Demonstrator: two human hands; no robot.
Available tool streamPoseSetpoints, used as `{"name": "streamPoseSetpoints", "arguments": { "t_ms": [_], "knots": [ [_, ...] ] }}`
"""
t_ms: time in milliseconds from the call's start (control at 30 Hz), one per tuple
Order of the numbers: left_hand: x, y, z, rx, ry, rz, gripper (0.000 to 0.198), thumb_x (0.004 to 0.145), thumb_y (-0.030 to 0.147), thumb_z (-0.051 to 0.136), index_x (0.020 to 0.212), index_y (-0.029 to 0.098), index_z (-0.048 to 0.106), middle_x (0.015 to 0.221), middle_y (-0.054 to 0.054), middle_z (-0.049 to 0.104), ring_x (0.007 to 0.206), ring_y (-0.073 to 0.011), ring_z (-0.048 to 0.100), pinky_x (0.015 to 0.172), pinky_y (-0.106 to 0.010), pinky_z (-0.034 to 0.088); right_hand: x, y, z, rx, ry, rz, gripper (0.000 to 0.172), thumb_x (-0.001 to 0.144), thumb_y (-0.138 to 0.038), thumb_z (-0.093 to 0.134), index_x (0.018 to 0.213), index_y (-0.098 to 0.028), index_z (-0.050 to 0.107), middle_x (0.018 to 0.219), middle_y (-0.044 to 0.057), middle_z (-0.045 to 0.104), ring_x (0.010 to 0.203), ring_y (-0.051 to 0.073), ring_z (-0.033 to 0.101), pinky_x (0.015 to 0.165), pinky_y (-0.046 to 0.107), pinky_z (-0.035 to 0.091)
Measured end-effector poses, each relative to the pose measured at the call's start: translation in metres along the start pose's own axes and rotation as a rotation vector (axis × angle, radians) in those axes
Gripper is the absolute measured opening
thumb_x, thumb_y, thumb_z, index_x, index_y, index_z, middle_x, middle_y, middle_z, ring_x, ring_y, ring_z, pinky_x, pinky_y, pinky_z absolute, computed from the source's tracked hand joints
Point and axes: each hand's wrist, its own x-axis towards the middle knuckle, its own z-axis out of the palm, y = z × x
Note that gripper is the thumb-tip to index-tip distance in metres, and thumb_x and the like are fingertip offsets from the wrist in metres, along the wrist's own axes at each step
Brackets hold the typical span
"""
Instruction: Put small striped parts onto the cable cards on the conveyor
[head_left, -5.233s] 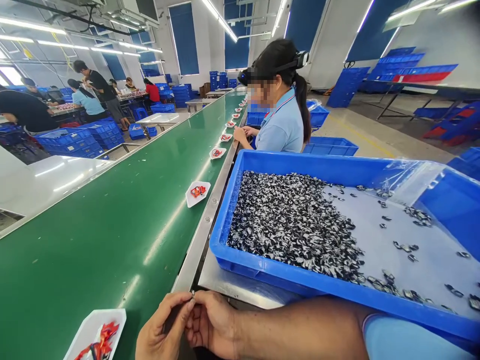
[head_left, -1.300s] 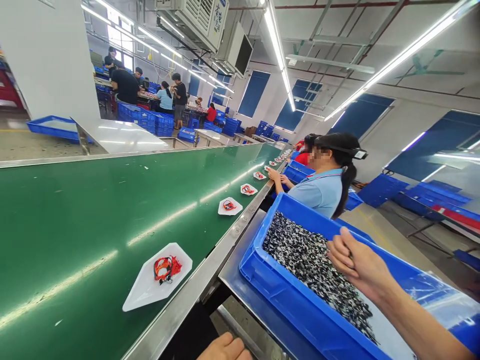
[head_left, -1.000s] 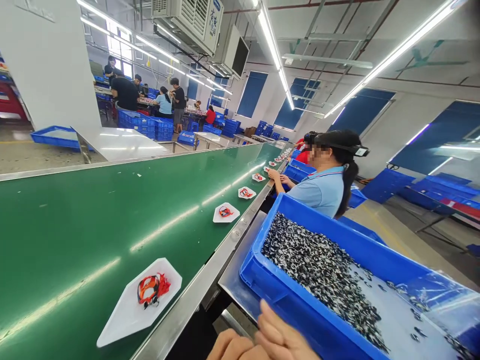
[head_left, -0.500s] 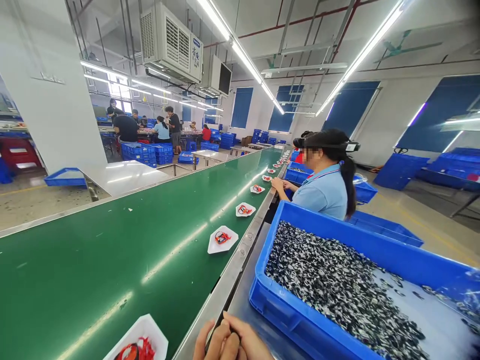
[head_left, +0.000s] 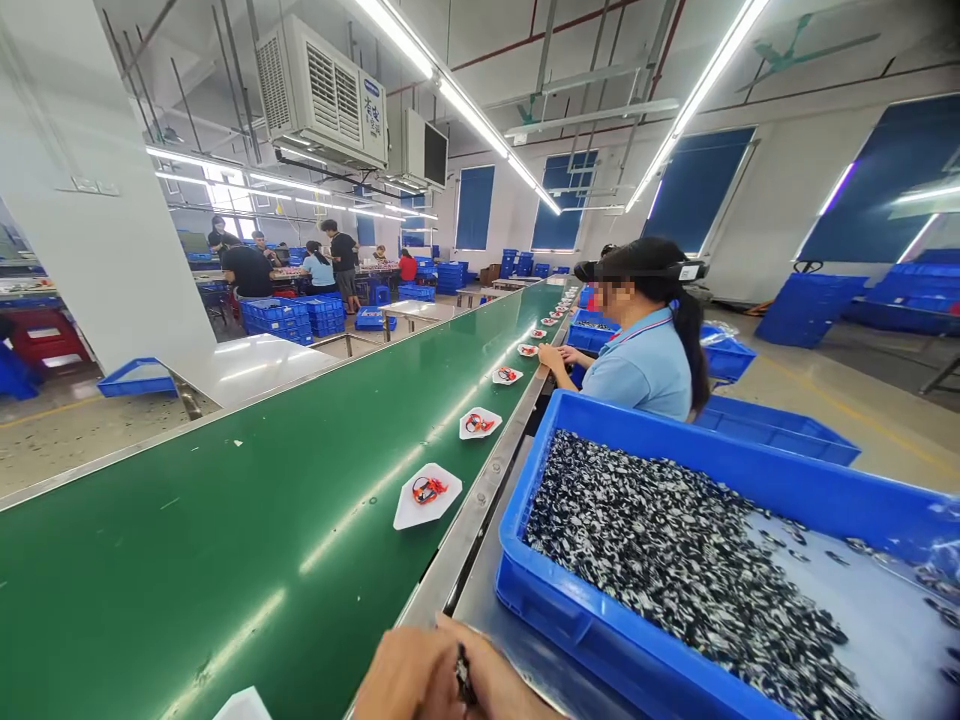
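At the bottom edge, beside the conveyor's metal rail, my two hands meet. My left hand (head_left: 401,672) is closed, its fingers bent in towards the other hand and partly hidden. My right hand (head_left: 504,676) is cupped shut around some small black-and-white parts (head_left: 463,678), which show in the gap between the hands. To the right stands a blue crate (head_left: 577,625) with a large heap of similar small parts (head_left: 660,540). On the green conveyor belt (head_left: 225,520), a white tray (head_left: 409,515) carries a red and black item (head_left: 429,490).
More white trays (head_left: 480,424) line the belt's right side into the distance. Another tray's corner (head_left: 244,705) shows at the bottom. A co-worker in a light blue shirt (head_left: 637,375) sits beyond the crate, hands at the belt's edge. Stacked blue crates (head_left: 277,320) stand far left.
The trays have moved along the belt towards me and the nearest is mostly out of view. My left hand has turned, and dark parts now show between my hands.
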Motion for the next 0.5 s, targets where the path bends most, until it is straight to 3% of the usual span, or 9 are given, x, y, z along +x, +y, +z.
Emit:
{"name": "streamPoseSetpoints", "arguments": {
  "t_ms": [67,133,233,300,400,500],
  "knots": [
    [0.015,-0.004,-0.014,-0.045,-0.134,-0.279,0.027,0.085,0.043,0.042,0.083,0.026,0.063,0.074,0.004,0.066,0.063,-0.0085,0.06,0.06,-0.015,0.047,-0.004,-0.004,0.006,0.024,-0.117,0.096,0.045,0.091,-0.039,0.036,0.052,-0.016,0.031,0.046,-0.005,0.032,0.033,0.005,0.028,0.03,0.013,0.02],
    [0.032,-0.007,-0.026,-0.096,-0.262,-0.604,0.03,0.079,0.05,0.048,0.087,0.025,0.063,0.079,0.003,0.066,0.07,-0.0116,0.062,0.065,-0.018,0.048,-0.007,-0.007,0.008,0.027,-0.234,0.116,0.046,0.093,-0.04,0.031,0.053,-0.017,0.028,0.045,-0.006,0.03,0.031,0.005,0.022,0.029,0.013,0.014],
    [0.055,-0.015,-0.032,-0.097,-0.317,-0.849,0.039,0.075,0.057,0.047,0.09,0.024,0.063,0.076,0.002,0.066,0.074,-0.0151,0.062,0.071,-0.023,0.047,-0.009,-0.007,0.004,-0.052,-0.326,0.156,0.046,0.093,-0.041,0.031,0.055,-0.017,0.027,0.045,-0.006,0.029,0.031,0.005,0.021,0.03,0.014,0.014],
    [0.066,-0.022,-0.028,0.031,-0.342,-0.809,0.038,0.076,0.057,0.045,0.089,0.025,0.063,0.08,0.002,0.065,0.078,-0.0154,0.06,0.074,-0.025,0.045,-0.008,-0.005,-0.001,-0.11,-0.342,0.173,0.045,0.093,-0.041,0.033,0.055,-0.017,0.027,0.045,-0.006,0.029,0.031,0.005,0.02,0.031,0.014,0.013],
    [0.078,-0.035,-0.013,0.283,-0.416,-0.638,0.031,0.079,0.049,0.043,0.081,0.026,0.064,0.086,0.001,0.063,0.082,-0.017,0.054,0.072,-0.028,0.041,-0.009,-0.004,-0.007,-0.161,-0.322,0.139,0.044,0.092,-0.041,0.034,0.056,-0.016,0.029,0.046,-0.006,0.03,0.031,0.005,0.02,0.032,0.015,0.011],
    [0.087,-0.044,0.002,0.428,-0.469,-0.572,0.025,0.077,0.04,0.047,0.075,0.026,0.066,0.081,-0.003,0.06,0.081,-0.0218,0.049,0.068,-0.032,0.035,-0.012,-0.005,-0.008,-0.172,-0.286,0.098,0.041,0.091,-0.04,0.035,0.058,-0.016,0.031,0.047,-0.006,0.031,0.031,0.004,0.02,0.033,0.015,0.01]
  ]
}}
